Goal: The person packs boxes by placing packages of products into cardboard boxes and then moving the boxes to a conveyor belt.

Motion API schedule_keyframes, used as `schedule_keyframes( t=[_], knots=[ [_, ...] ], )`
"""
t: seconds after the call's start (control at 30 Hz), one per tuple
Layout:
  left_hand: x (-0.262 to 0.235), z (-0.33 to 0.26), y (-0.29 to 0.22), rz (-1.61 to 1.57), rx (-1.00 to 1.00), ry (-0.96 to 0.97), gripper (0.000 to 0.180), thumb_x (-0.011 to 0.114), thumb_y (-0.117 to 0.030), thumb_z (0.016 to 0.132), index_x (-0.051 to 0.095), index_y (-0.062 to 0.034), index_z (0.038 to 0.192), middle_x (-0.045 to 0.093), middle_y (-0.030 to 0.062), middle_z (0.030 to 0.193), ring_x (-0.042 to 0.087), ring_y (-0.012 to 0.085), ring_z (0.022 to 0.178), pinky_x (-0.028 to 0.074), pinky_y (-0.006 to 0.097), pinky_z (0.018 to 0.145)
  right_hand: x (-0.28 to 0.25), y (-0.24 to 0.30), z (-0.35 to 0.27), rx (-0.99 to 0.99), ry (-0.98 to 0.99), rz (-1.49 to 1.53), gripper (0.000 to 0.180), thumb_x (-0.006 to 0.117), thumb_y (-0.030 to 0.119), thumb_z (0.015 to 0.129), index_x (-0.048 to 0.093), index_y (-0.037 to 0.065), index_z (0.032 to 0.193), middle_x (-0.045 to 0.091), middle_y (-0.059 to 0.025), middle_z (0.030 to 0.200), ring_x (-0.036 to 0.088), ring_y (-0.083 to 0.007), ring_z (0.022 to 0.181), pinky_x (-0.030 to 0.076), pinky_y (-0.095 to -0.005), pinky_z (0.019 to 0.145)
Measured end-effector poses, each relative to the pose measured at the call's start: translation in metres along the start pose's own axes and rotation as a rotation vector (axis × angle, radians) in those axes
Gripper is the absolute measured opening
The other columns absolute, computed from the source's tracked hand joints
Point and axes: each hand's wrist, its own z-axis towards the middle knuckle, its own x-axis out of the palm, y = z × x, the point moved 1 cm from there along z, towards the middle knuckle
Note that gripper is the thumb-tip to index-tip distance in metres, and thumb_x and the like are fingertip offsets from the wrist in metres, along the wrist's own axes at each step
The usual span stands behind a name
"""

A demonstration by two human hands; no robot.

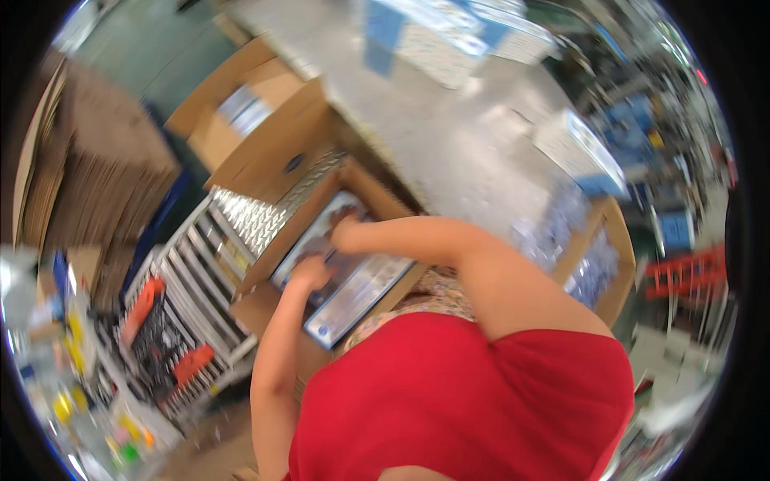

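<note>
Head view, nearest first: a person in a red shirt [465,393] leans over an open carton [375,186], both arms reaching down into it. Their left hand [313,274] rests on a blue-and-white package [365,298] lying inside the carton; the right hand [345,232] is just beyond, at the package's far part. Blur hides the fingertips, so I can't tell whether either hand is pinching an edge or simply pressing flat. Nor can I tell whether it is one package or two side by side.

I'd judge the step to be settling the package into place. The next move calls for even pressure and knuckles kept off the cardboard walls, since room along the sides looks tight. Upward, the way out looks open.

Just past the carton's far left edge lies a strip of patterned metal plate [249,220], with a second open carton [257,168] beyond. On the right, a box of clear plastic bags [593,264] crowds the elbow's side. Farther ahead, the metal table [457,152] offers bare surface before more blue-and-white boxes [433,44].
</note>
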Motion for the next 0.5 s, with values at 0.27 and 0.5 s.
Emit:
schedule_keyframes(
  t=[0.27, 0.5],
  knots=[
    [0.120, 0.111, 0.047, 0.223, -0.141, 0.252, 0.096, 0.048, -0.060, 0.083, 0.007, 0.0016, 0.145, -0.007, 0.0189, 0.152, -0.014, 0.0372, 0.139, 0.011, 0.063, 0.107, 0.035, -0.005, 0.060, -0.493, 0.037, 0.287, 0.034, 0.068, 0.027, 0.070, 0.058, 0.008, 0.097, 0.055, -0.0147, 0.094, 0.055, -0.0350, 0.086, 0.045, -0.0490, 0.072],
    [0.040, 0.071, 0.037, -0.066, -0.067, 0.110, 0.070, 0.051, -0.041, 0.090, 0.031, 0.0043, 0.138, 0.038, 0.0283, 0.138, 0.035, 0.0333, 0.131, 0.031, 0.035, 0.106, -0.020, -0.132, -0.204, -0.378, -1.312, 1.056, 0.013, 0.068, 0.013, 0.074, 0.059, 0.005, 0.078, 0.058, -0.0078, 0.072, 0.057, -0.0276, 0.076, 0.047, -0.0387, 0.068]
  ],
)
